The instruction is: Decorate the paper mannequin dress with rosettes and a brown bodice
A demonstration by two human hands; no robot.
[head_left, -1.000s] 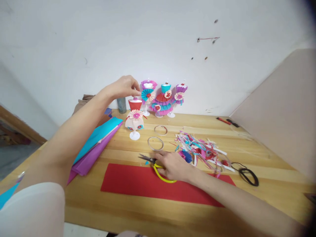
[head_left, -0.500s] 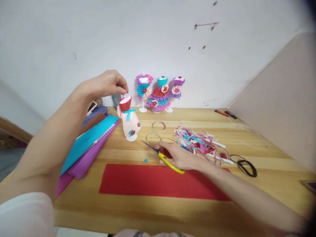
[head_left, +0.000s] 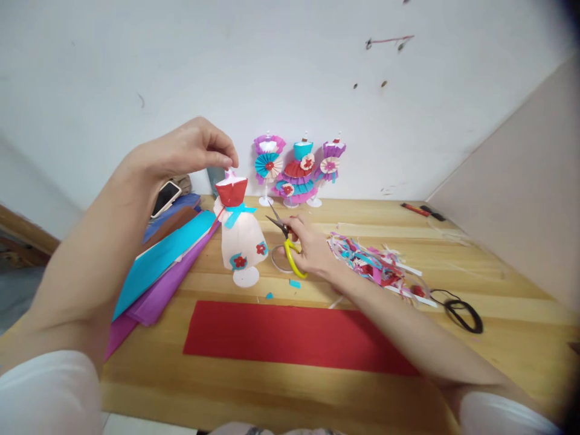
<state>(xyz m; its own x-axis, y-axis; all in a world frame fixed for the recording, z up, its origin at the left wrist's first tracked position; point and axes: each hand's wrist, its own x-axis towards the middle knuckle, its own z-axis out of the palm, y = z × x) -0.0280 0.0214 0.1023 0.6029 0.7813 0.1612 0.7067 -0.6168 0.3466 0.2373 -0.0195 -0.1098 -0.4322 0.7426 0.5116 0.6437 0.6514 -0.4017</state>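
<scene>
My left hand [head_left: 203, 148] pinches the top of a small dress form [head_left: 245, 238] with a red paper bodice, a turquoise bow and a pale skirt bearing red-and-blue flowers. The form hangs tilted, its round white base showing below the skirt. In my right hand [head_left: 312, 244] is a pair of yellow-handled scissors [head_left: 294, 258], their blades parted and pointing up and left, close to the bow. Below both hands, a long red paper strip [head_left: 281, 334] lies flat on the wooden table, partly covered by my right forearm.
Three decorated dress forms [head_left: 296, 175] stand against the wall. Folded coloured paper [head_left: 172, 248] and a phone [head_left: 166, 198] lie at left. To the right are a pile of paper scraps [head_left: 376, 263], a black cord [head_left: 464, 315] and a red-and-black marker [head_left: 415, 209].
The dress form has come nearer and turned slightly. My right hand has moved up with the scissors, whose blades now point higher and stand apart. A blue scrap now shows on the table.
</scene>
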